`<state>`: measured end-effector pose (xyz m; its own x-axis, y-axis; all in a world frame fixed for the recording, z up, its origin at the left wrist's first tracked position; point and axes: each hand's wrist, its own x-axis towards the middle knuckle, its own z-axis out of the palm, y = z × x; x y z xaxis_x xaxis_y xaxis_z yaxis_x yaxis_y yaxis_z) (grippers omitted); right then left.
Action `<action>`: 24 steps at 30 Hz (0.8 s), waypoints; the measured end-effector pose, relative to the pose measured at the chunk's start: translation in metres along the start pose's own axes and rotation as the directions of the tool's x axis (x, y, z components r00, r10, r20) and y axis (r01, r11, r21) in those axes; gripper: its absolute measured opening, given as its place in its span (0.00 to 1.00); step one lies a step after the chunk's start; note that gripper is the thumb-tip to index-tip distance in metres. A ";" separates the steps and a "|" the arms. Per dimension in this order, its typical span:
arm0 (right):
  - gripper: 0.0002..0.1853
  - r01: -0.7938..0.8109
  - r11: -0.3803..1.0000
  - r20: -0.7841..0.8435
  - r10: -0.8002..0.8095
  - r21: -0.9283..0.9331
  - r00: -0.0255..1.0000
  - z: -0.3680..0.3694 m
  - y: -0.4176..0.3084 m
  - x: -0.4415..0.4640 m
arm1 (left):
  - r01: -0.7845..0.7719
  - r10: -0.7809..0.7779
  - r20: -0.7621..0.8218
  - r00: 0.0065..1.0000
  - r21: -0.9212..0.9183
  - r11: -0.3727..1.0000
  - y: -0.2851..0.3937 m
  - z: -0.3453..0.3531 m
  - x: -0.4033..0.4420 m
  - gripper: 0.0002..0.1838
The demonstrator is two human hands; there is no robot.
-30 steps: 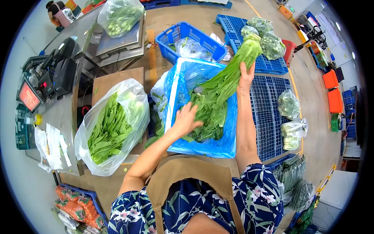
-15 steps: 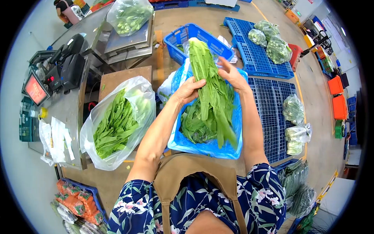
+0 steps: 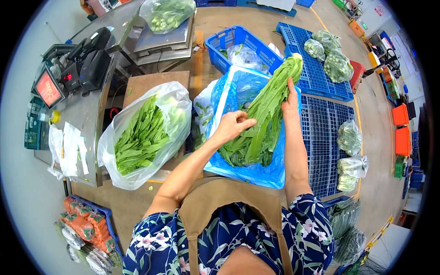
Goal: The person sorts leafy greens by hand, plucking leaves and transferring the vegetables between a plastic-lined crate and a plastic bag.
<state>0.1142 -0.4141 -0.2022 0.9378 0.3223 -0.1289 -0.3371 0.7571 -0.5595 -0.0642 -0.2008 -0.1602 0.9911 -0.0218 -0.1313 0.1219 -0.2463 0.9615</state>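
Observation:
A long head of green leaf lettuce point(image 3: 270, 103) slants over a crate lined with blue plastic point(image 3: 219, 98), its pale stem end at the upper right. My right hand point(image 3: 290, 98) grips it near that end. Beside the lettuce's lower leaves is my left hand point(image 3: 234, 125), fingers curled and thumb pointing at the leaves; whether a leaf is pinched there is hidden. More loose greens point(image 3: 236, 153) lie in the crate under the lettuce. To the left, a clear plastic bag point(image 3: 181, 107) holds a bunch of similar long leaves point(image 3: 142, 137).
A blue basket point(image 3: 217, 52) with plastic inside stands behind the crate. Blue pallets point(image 3: 327, 146) with bagged vegetables point(image 3: 338, 65) are at right. At left, a steel table point(image 3: 87, 119) carries a label machine point(image 3: 75, 75); a bag sits on a scale point(image 3: 165, 36).
The lettuce has swung from nearly upright to leaning right. My right hand has taken hold near its stem end, while my left hand has let go there and moved down to its leaves.

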 end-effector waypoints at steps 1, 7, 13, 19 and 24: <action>0.27 0.040 0.999 -0.039 -0.041 -0.027 0.998 -0.004 -0.002 0.002 | 0.000 0.000 0.007 1.000 0.017 1.000 -0.001 0.002 -0.003 0.32; 0.23 0.116 0.977 -0.221 -0.155 -0.181 0.963 -0.013 -0.001 0.003 | -0.310 0.411 -0.238 0.880 0.367 0.877 -0.005 0.018 -0.013 0.24; 0.28 0.069 0.971 -0.159 -0.107 -0.229 0.982 -0.020 -0.015 0.006 | -0.291 0.377 -0.185 0.907 0.371 0.882 -0.026 0.022 -0.003 0.10; 0.32 0.178 0.952 -0.306 -0.252 -0.249 0.918 -0.019 -0.075 0.023 | -0.161 0.055 0.228 0.972 0.476 0.865 -0.034 0.008 -0.048 0.12; 0.25 0.104 0.948 0.222 -0.036 -0.301 0.974 0.107 -0.029 -0.054 | 0.032 0.195 -0.224 0.955 0.731 0.682 -0.066 -0.053 -0.098 0.16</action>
<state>0.0644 -0.3929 -0.0917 0.9076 0.4129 0.0761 -0.1975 0.5799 -0.7904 -0.1670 -0.1309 -0.1981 0.9822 0.1478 0.1160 0.0759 -0.8768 0.4748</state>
